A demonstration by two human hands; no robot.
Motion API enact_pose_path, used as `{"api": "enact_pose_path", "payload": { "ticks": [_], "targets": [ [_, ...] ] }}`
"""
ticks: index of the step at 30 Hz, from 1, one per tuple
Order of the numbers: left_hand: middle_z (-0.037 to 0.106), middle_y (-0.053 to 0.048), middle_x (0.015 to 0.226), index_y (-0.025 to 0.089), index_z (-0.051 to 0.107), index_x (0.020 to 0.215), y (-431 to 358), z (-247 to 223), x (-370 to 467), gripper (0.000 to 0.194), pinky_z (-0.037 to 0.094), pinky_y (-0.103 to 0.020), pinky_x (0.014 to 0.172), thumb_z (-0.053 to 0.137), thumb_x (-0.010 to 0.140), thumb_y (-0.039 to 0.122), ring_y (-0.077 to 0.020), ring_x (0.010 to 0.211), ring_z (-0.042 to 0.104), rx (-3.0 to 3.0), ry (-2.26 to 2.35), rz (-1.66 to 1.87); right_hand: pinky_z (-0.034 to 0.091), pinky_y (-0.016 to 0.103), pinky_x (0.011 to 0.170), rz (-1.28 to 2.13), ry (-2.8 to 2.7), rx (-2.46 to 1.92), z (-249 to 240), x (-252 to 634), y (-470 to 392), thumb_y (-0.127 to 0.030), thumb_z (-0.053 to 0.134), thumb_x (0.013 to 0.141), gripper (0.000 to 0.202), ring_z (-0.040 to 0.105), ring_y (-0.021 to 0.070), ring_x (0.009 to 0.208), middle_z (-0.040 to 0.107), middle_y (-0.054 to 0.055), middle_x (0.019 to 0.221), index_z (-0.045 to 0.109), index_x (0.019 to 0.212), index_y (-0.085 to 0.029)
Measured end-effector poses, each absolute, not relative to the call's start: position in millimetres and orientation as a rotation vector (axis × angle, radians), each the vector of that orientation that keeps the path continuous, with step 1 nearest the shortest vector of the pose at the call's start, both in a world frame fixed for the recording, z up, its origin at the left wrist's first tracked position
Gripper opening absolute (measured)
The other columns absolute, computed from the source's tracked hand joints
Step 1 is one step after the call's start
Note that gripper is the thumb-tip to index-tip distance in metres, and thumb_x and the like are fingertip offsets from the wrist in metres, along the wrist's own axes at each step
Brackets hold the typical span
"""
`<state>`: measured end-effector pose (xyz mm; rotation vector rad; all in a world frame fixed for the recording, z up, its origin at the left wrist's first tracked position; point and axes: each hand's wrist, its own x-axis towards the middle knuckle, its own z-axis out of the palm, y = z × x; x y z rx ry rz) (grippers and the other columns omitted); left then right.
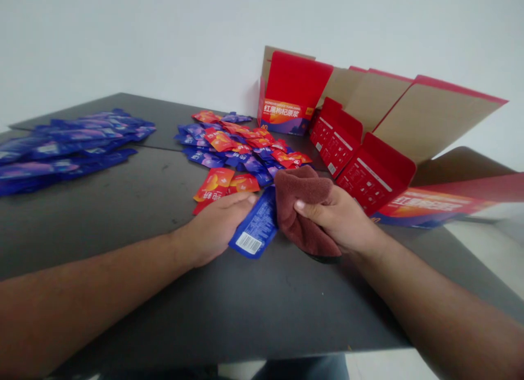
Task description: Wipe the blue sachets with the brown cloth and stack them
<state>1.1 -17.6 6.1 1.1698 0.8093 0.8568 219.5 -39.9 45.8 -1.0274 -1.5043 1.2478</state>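
Note:
My left hand (221, 221) is closed on a blue sachet (257, 224), whose back with a white barcode label faces up. My right hand (341, 219) grips a folded brown cloth (301, 205), thumb on top. The cloth's left side touches the sachet's right edge; whether cloth lies behind the sachet is hidden. Just beyond my left hand lie red sachets (215, 184). Past them is a loose pile of red and blue sachets (241, 145).
On the left of the dark table (164, 306) is a stack of blue sachets (69, 145). Open red boxes (286, 99) stand at the back right, with flaps raised. Another open box (434, 205) reaches the right edge. A pale wall rises behind.

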Motion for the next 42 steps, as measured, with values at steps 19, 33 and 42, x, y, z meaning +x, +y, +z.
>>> {"api": "enact_pose_path", "payload": {
  "ticks": [19,33,42],
  "targets": [
    [0.051,0.004,0.065,0.019,0.051,0.072,-6.9,10.6,-12.3,0.024,0.036,-0.024,0.054,0.056,0.092,0.032,-0.0117,0.059,0.048,1.909,1.025,0.737,0.058,0.037,0.085,1.384,-1.558,-1.129,44.1,221.1,-36.9,-0.041,0.078,0.083,0.032,0.074,0.0217,0.091,0.078,0.004,0.102,0.071,0.106,-0.02],
    [0.056,0.002,0.066,0.019,0.055,0.072,-7.3,12.9,-12.1,0.019,0.035,-0.023,0.054,0.056,0.089,0.027,-0.0129,0.061,0.05,1.832,1.089,0.808,0.047,0.032,0.071,0.134,-2.48,-1.274,49.6,209.8,-52.1,-0.016,0.063,0.08,0.012,0.058,0.021,0.083,0.06,0.005,0.091,0.056,0.089,-0.02],
    [0.054,0.003,0.067,0.019,0.052,0.073,-5.5,7.5,-12.4,0.022,0.037,-0.024,0.056,0.056,0.092,0.03,-0.0122,0.061,0.049,1.887,1.031,0.81,0.046,0.034,0.074,0.002,-2.348,-1.403,53.3,216.7,-44.7,-0.018,0.061,0.08,0.013,0.057,0.0221,0.084,0.059,0.005,0.09,0.055,0.091,-0.02]
  ]
}}
